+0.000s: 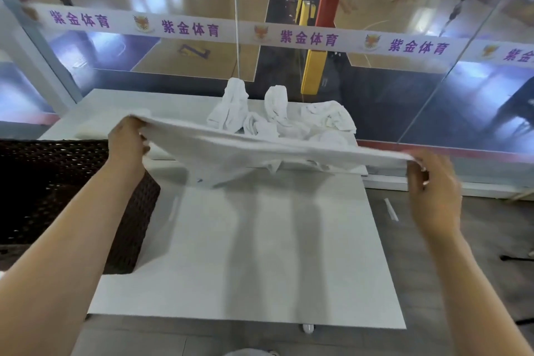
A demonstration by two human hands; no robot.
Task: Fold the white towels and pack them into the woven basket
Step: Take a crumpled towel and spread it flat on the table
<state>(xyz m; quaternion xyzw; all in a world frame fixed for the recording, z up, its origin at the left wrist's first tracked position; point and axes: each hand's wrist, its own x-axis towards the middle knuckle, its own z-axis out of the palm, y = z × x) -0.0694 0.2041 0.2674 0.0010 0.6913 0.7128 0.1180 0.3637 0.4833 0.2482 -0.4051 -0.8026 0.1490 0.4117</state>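
Observation:
A white towel [245, 150] hangs stretched in the air above the white table [260, 254]. My left hand [128, 141] pinches its left end. My right hand [433, 185] pinches its right end, near the table's right edge. The towel sags in the middle, and a lower corner dips toward the tabletop. Behind it, a heap of crumpled white towels [277, 115] lies at the far side of the table. The dark woven basket [57, 191] stands at the left, against the table, under my left forearm.
A glass wall [375, 75] with a white banner strip rises right behind the table. Grey floor lies to the right of the table and in front of it. A small white object [308, 327] sits on the floor under the table's near edge.

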